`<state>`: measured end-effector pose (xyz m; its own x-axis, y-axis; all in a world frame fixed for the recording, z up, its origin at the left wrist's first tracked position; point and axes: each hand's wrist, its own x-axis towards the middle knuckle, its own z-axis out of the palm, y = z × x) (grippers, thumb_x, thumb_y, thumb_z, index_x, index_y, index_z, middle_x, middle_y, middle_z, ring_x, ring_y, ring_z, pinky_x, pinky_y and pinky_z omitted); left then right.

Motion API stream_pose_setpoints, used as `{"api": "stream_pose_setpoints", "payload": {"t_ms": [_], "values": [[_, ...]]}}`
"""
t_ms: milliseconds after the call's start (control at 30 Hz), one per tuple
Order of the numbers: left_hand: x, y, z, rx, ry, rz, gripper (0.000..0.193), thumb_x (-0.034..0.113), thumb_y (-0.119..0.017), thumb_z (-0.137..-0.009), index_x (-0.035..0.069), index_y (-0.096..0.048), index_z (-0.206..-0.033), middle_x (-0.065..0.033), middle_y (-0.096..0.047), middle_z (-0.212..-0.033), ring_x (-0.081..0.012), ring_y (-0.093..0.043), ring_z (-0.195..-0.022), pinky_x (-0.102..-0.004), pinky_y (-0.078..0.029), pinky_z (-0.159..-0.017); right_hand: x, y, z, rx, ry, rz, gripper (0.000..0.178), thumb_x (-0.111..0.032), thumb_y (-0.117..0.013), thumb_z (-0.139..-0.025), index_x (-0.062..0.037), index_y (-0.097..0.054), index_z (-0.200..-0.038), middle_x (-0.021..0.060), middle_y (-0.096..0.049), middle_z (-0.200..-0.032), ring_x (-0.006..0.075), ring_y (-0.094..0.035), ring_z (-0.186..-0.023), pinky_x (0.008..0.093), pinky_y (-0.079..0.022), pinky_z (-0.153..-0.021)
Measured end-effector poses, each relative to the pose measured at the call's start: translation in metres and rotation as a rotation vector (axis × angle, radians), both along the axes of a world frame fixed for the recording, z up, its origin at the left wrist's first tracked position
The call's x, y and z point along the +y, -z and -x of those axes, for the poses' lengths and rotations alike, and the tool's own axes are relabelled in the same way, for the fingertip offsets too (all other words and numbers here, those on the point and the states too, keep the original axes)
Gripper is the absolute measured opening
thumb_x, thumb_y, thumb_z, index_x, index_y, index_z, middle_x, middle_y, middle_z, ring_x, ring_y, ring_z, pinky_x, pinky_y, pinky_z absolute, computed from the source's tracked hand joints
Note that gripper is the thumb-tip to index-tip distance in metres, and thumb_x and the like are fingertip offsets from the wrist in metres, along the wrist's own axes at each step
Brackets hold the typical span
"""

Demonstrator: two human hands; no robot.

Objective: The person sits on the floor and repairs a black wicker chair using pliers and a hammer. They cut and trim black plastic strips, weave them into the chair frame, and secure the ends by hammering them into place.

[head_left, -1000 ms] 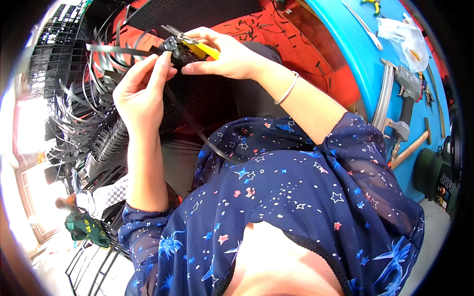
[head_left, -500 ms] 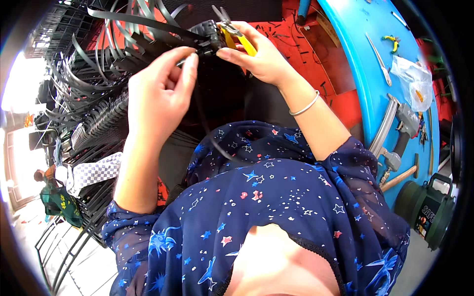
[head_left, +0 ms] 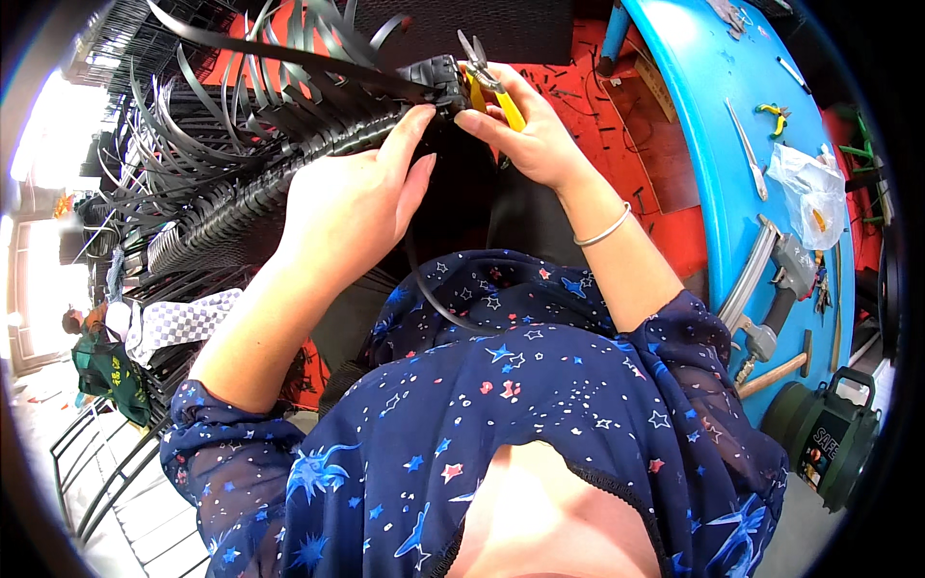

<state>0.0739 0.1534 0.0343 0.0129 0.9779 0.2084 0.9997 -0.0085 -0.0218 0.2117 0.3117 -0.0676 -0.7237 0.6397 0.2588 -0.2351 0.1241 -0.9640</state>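
I see the black woven frame held up at the top of the view, its loose black strips fanning out to the left of it. My left hand sits just below the frame's wrapped edge, fingers curled against it in a clenched grip on the weave. At the frame's right end, my right hand has its grip closed around yellow-handled pliers, whose metal tips point up beside the frame's corner. A silver bangle circles that wrist. Well to the right of the frame lies the blue worktop, carrying a hammer, a clear plastic bag and small hand tools. Beyond it stands a dark green canister.
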Motion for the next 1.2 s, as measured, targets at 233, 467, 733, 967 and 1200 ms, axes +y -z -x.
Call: {"api": "stream_pose_setpoints", "payload": {"t_ms": [233, 467, 733, 967, 1200], "values": [[-0.002, 0.002, 0.0, 0.119, -0.04, 0.035, 0.059, 0.037, -0.061, -0.096, 0.002, -0.045, -0.141, -0.0085, -0.054, -0.048, -0.0277, -0.057, -0.04, -0.0378, -0.046, -0.043, -0.003, 0.0, 0.006, 0.054, -0.064, 0.078, 0.056, -0.019, -0.078, -0.088, -0.0051, -0.05, -0.134, 0.0065, -0.064, -0.121, 0.0127, -0.057, -0.113, 0.0296, -0.044, -0.101], [0.011, -0.014, 0.005, -0.12, -0.093, 0.229, 0.064, 0.042, -0.058, -0.096, -0.006, -0.046, -0.136, -0.0226, -0.066, -0.075, -0.038, -0.068, -0.073, -0.0441, -0.055, -0.067, -0.007, -0.003, 0.01, 0.046, -0.027, 0.079, 0.052, -0.016, -0.076, -0.09, -0.0039, -0.051, -0.134, 0.0035, -0.061, -0.122, 0.0104, -0.055, -0.11, 0.0277, -0.045, -0.097], [0.021, -0.025, 0.023, -1.465, -0.225, 0.483, 0.043, 0.019, -0.059, -0.098, -0.001, -0.051, -0.135, -0.0003, -0.054, -0.058, -0.0039, -0.037, -0.041, -0.0206, -0.026, -0.038, -0.007, 0.006, 0.009, -0.037, 0.0, 0.073, 0.052, -0.018, -0.076, -0.089, -0.0043, -0.052, -0.133, 0.0009, -0.061, -0.116, 0.0092, -0.055, -0.104, 0.0265, -0.046, -0.092], [0.014, -0.008, 0.019, -2.455, -0.352, 0.321, 0.016, 0.008, -0.053, -0.099, 0.006, -0.06, -0.114, 0.006, -0.045, -0.058, -0.0007, -0.034, -0.038, -0.0177, -0.028, -0.037, -0.008, 0.005, 0.011, 0.043, -0.035, 0.098, 0.052, -0.016, -0.075, -0.09, -0.002, -0.051, -0.134, 0.0018, -0.061, -0.117, 0.0087, -0.055, -0.105, 0.0255, -0.046, -0.093], [0.005, 0.007, 0.011, -2.049, -0.293, 0.201, 0.047, 0.015, -0.059, -0.099, 0.006, -0.046, -0.143, 0.0012, -0.053, -0.064, -0.0029, -0.033, -0.042, -0.0186, -0.027, -0.04, -0.018, 0.01, 0.012, 0.101, 0.015, 0.038, 0.054, -0.01, -0.071, -0.092, 0.0025, -0.047, -0.139, 0.0082, -0.061, -0.128, 0.0132, -0.057, -0.118, 0.0282, -0.044, -0.102]]}}
